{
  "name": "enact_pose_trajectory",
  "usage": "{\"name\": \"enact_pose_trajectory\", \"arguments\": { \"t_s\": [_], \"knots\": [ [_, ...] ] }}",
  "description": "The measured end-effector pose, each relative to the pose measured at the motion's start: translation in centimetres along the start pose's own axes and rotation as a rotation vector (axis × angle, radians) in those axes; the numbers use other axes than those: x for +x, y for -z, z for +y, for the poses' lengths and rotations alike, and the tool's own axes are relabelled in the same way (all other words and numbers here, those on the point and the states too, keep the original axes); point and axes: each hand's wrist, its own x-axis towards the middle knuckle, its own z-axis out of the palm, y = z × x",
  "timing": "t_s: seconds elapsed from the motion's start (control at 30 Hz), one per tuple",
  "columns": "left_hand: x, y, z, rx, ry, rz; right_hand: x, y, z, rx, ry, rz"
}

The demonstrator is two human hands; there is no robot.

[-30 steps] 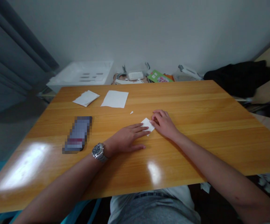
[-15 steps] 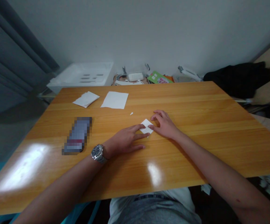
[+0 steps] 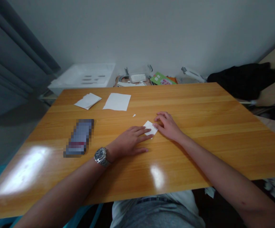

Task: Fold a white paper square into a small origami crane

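Observation:
A small white square of paper (image 3: 148,124), turned cornerwise, lies flat on the wooden table (image 3: 199,107). My left hand (image 3: 131,141) rests on its left side, fingers stretched out and spread, with fingertips pressing the paper. At the paper's right corner is my right hand (image 3: 167,126), its thumb touching the edge and its other fingers curved and held apart from the thumb. Parts of the paper are hidden under my left fingers. Just beyond it lies a tiny paper scrap (image 3: 134,115).
Toward the back left lie a white paper sheet (image 3: 117,102) and some folded papers (image 3: 88,101). A blurred-out phone-like object (image 3: 79,136) is left of my left hand. Behind the table stand a white foam box (image 3: 80,76) and a green booklet (image 3: 162,78).
My right thumb has drawn back from the middle of the paper to its right corner. My left fingers have shifted slightly and lie flatter over it.

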Motion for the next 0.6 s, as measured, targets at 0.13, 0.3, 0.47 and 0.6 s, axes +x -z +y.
{"name": "enact_pose_trajectory", "arguments": {
  "t_s": [0.13,0.3,0.47,0.6],
  "knots": [
    [0.3,-0.2,0.2,0.062,0.050,-0.004,0.1,0.4,-0.3,0.051,0.020,0.030],
    [0.4,-0.4,0.3,0.090,0.076,0.017,0.1,1.0,-0.9,0.057,0.108,-0.008],
    [0.4,-0.6,0.3,0.096,0.063,0.051,0.1,1.1,-1.1,0.031,0.192,-0.089],
    [0.5,-0.6,-0.1,0.104,0.107,0.107,0.1,0.8,-0.8,0.014,0.219,-0.091]
  ]
}}
